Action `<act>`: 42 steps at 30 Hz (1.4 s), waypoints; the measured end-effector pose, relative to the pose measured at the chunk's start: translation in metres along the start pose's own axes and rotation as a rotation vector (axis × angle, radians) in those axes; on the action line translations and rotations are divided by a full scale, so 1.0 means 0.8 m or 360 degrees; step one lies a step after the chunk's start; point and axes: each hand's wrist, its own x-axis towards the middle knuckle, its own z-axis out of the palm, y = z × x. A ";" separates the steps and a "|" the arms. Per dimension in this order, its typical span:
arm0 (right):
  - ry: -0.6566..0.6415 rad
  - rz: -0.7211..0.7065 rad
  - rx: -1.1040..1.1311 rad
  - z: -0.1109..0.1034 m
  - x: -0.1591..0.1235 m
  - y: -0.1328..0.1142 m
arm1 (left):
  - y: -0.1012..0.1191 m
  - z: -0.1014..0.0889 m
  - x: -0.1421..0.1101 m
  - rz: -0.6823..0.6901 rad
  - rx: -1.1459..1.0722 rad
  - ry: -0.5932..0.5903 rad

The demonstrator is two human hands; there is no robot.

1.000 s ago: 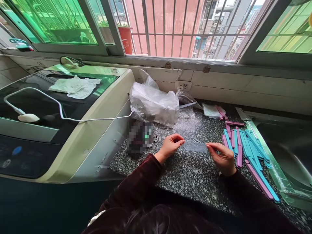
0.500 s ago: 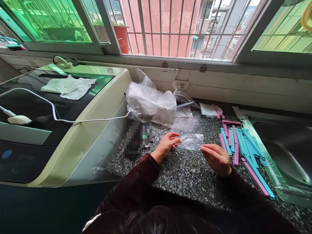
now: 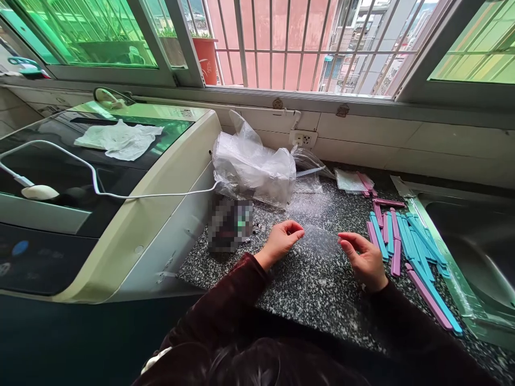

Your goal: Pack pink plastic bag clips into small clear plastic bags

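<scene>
A small clear plastic bag (image 3: 321,242) is stretched between my two hands above the speckled counter (image 3: 309,295). My left hand (image 3: 280,244) pinches its left edge between thumb and fingers. At the opposite edge, my right hand (image 3: 364,258) is closed on the bag with thumb and fingertips. Right of my right hand lie several blue strip-shaped clips (image 3: 416,238) and several pink ones (image 3: 396,257), loosely piled. Farther back, a flat clear packet (image 3: 353,181) rests with pink clips beside it. I cannot make out anything inside the bag.
A large crumpled plastic bag (image 3: 257,169) lies at the back near the wall socket (image 3: 303,139). On the left stands a washing machine (image 3: 173,187) with a cloth (image 3: 120,139) and a white cable (image 3: 161,196) on top. A metal sink (image 3: 475,241) borders the right side.
The small bag was folded narrow at first, then tilted up, and now hangs spread flatter between my hands. Both hands shifted only slightly. The clips have not moved on the counter.
</scene>
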 end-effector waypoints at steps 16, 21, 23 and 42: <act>0.0001 -0.0727 -0.0437 -0.004 0.005 -0.020 | -0.004 0.002 -0.006 0.0509 0.0665 0.0058; -0.0020 -0.0910 -0.0547 -0.003 0.005 -0.022 | -0.005 0.000 -0.006 0.0609 0.0696 0.0135; -0.0013 -0.0913 -0.0558 -0.003 0.006 -0.023 | -0.006 0.000 -0.006 0.0623 0.0695 0.0129; 0.0080 -0.0823 -0.0596 -0.005 0.008 -0.018 | 0.003 -0.004 -0.002 0.0463 0.0353 0.0149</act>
